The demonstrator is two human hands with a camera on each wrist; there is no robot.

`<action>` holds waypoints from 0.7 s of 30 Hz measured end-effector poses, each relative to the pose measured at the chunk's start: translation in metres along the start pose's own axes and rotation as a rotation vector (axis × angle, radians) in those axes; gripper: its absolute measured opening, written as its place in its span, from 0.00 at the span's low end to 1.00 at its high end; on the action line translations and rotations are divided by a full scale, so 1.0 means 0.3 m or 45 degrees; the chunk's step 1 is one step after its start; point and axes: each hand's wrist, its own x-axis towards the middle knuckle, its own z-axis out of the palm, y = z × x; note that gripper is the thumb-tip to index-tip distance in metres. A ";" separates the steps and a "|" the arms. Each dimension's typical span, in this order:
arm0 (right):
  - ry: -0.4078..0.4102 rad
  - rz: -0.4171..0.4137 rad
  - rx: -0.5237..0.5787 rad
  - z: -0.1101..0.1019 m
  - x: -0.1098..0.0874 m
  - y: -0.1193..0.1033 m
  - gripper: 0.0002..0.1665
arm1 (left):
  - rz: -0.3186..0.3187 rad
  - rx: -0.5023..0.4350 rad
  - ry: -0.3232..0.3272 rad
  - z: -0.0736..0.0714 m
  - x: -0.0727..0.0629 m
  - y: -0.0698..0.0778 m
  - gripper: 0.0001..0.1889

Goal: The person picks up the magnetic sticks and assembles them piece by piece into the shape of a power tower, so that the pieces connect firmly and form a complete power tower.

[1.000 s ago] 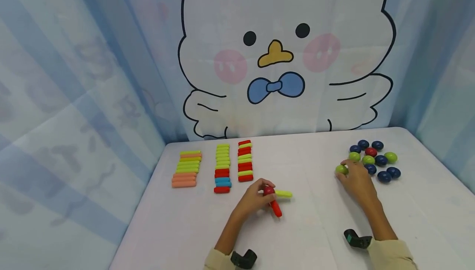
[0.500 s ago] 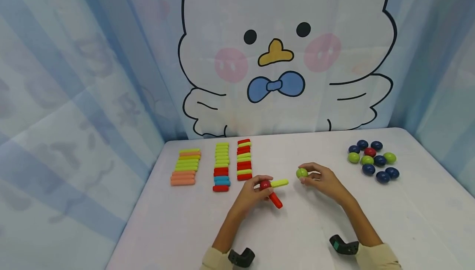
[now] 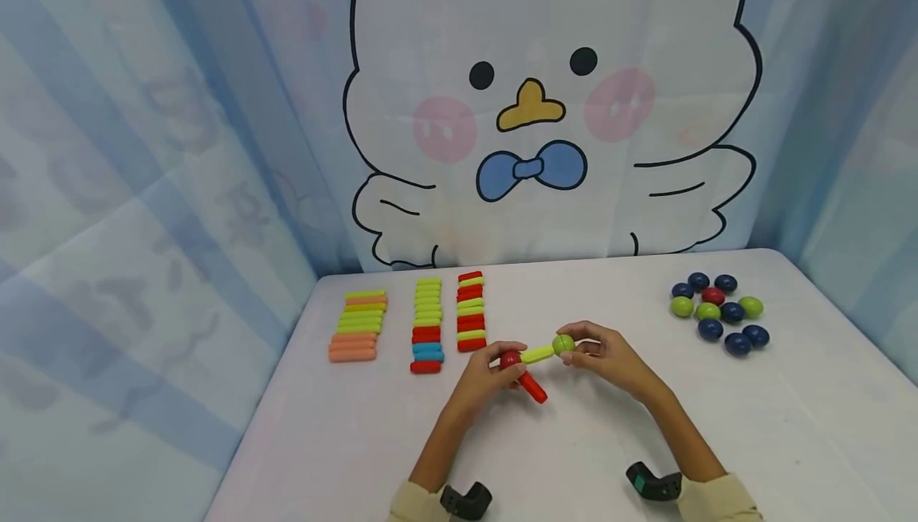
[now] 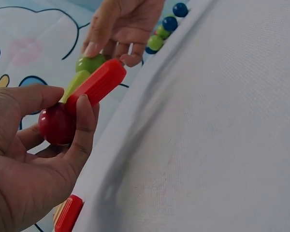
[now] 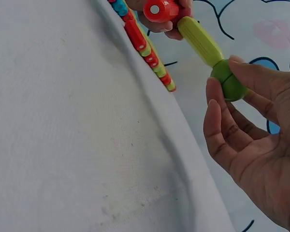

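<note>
Over the middle of the table my left hand [image 3: 479, 382] grips a shiny red ball [image 4: 57, 125] between thumb and fingers. A red ridged rod [image 4: 97, 85] and a yellow-green rod [image 5: 201, 40] stick out from this ball at an angle to each other. My right hand [image 3: 611, 359] pinches a green ball [image 5: 227, 79] with a groove around it. In the right wrist view the green ball sits right at the free end of the yellow-green rod, and the fingers partly cover it.
Three columns of rods lie at the left: orange and yellow-green rods [image 3: 355, 342], a column with blue rods [image 3: 427, 351], and red and yellow-green rods [image 3: 470, 320]. Several blue, green and red balls [image 3: 710, 331] are grouped at the right. A printed curtain [image 3: 531, 211] hangs behind the table.
My right hand has picked up the green ball from the group at the right and brought it left to the yellow-green rod's end. My left hand has shifted slightly, still holding the red ball.
</note>
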 end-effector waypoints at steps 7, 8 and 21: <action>-0.083 -0.038 0.040 0.009 -0.006 -0.018 0.27 | -0.072 0.171 -0.113 0.021 -0.008 0.001 0.18; -0.102 -0.041 0.052 0.009 -0.007 -0.019 0.28 | -0.079 0.163 -0.126 0.026 -0.009 0.000 0.18; 0.510 0.156 -0.539 -0.168 -0.061 0.022 0.18 | -0.071 0.041 -0.096 0.041 -0.012 -0.014 0.17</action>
